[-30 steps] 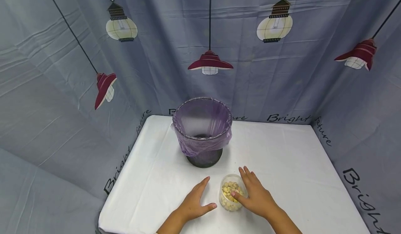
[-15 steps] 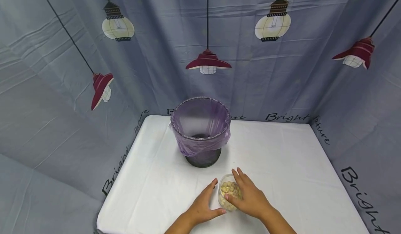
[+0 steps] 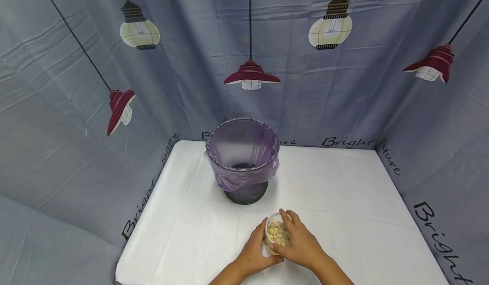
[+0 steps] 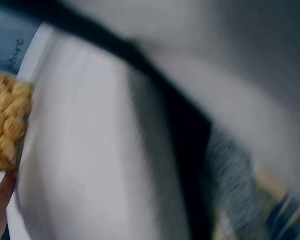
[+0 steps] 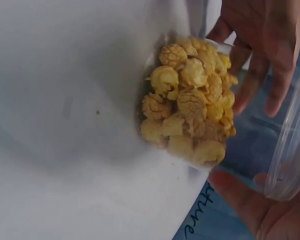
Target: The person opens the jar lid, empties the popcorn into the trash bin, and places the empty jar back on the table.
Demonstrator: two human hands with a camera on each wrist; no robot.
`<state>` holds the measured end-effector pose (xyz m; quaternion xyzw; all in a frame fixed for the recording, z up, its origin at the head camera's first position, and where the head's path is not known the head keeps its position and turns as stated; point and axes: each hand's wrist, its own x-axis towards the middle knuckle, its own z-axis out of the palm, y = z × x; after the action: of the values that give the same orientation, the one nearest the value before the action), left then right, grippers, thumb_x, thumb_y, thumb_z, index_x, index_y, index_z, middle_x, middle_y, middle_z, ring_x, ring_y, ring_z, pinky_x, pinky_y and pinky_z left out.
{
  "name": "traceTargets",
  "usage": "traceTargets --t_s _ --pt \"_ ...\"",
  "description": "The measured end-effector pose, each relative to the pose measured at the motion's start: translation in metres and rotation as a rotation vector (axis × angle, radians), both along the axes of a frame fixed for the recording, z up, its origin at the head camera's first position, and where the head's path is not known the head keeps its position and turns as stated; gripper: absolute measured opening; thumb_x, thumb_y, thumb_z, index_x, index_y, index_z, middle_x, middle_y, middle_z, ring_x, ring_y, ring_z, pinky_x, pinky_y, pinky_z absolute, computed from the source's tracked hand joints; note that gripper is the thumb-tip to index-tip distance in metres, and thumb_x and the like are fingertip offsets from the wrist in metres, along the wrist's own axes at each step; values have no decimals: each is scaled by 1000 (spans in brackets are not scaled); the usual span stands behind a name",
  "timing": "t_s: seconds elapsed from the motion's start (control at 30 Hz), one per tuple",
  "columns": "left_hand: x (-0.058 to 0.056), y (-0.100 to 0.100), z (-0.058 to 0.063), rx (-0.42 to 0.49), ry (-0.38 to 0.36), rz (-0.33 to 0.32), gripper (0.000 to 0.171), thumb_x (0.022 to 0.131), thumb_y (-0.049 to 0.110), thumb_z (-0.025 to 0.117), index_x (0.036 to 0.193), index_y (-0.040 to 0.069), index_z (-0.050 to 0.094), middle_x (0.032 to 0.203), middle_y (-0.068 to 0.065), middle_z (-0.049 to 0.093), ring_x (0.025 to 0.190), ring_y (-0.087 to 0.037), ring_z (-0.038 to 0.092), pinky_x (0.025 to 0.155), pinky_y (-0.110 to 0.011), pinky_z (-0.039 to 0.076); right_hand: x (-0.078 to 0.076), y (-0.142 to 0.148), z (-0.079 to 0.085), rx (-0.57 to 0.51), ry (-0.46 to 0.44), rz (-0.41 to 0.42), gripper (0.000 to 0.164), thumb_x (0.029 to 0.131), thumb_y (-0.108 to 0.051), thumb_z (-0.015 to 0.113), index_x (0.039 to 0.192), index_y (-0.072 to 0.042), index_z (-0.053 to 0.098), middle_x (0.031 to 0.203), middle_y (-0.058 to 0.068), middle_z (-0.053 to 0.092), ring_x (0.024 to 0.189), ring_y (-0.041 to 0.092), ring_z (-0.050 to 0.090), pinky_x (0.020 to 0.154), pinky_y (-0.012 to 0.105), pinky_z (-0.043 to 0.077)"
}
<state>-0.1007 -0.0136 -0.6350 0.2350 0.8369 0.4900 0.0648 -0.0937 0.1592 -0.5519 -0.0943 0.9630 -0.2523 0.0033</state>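
A clear plastic cup of popcorn (image 3: 276,233) stands on the white table (image 3: 344,191) near its front edge. My left hand (image 3: 259,247) holds the cup from the left, with its thumb under the near side. My right hand (image 3: 296,240) grips it from the right, fingers curled over the far rim. In the right wrist view the cup (image 5: 190,110) lies close up, with fingers above and below it. The left wrist view is blurred and shows only the popcorn (image 4: 5,120) at its left edge.
A dark waste bin lined with a purple bag (image 3: 242,162) stands open behind the cup, a hand's length away. Grey curtains printed with lamps (image 3: 252,75) close in the table on three sides.
Both hands have closed in on the cup. The left hand slid right from the table to the cup's side, and the right hand's fingers curled round it.
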Motion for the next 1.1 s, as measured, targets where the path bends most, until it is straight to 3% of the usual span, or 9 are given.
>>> traceTargets --t_s 0.17,0.33,0.57,0.77,0.87,0.97,1.03,1.1 --pt "3 11 -7 23 69 79 112 65 60 70 146 18 4 141 -2 30 122 -17 40 95 -40 41 4 -8 0 -32 25 -65 100 59 -60 72 140 -17 33 128 0 39 97 16 51 72 37 48" --pt "-2 14 -7 24 154 87 109 63 59 71 143 16 13 135 -4 38 120 -17 43 95 -37 41 5 -16 0 -33 45 -108 103 56 -60 73 136 -7 37 128 6 42 92 22 56 72 38 49" --pt "-13 0 14 -78 133 39 104 55 66 72 139 24 25 129 3 46 115 -10 46 95 -33 41 1 -12 12 -83 -37 -71 101 53 -59 76 131 -7 39 126 4 44 93 20 56 71 37 50" --pt "-22 -6 37 -50 145 -18 101 57 61 74 138 29 23 126 4 48 110 -6 49 92 -30 44 -4 -3 37 -138 -6 9 98 49 -57 79 129 -14 40 118 -10 44 90 8 52 72 29 48" --pt "-26 -8 47 -10 97 -78 100 57 56 77 137 33 23 125 5 50 107 -5 51 89 -28 45 -5 0 46 -154 -6 70 96 48 -57 79 127 -19 40 117 -13 43 92 5 51 74 30 47" --pt "-30 -13 56 7 33 -186 98 56 52 79 136 34 25 121 7 52 102 -3 52 85 -25 46 -5 5 53 -157 -24 172 94 49 -56 79 127 -24 39 120 -14 44 101 5 49 81 34 47" --pt "-32 -18 64 29 -52 -302 96 57 45 82 135 33 27 120 6 53 101 -4 53 85 -24 45 -4 10 58 -155 -39 272 93 51 -50 80 130 -24 37 124 -13 43 109 6 47 86 37 46" --pt "-35 -22 72 47 -146 -433 94 59 39 83 134 32 28 119 6 52 101 -5 53 86 -22 44 -4 15 64 -188 -101 375 92 55 -42 81 133 -23 35 128 -11 42 113 10 46 82 35 49"
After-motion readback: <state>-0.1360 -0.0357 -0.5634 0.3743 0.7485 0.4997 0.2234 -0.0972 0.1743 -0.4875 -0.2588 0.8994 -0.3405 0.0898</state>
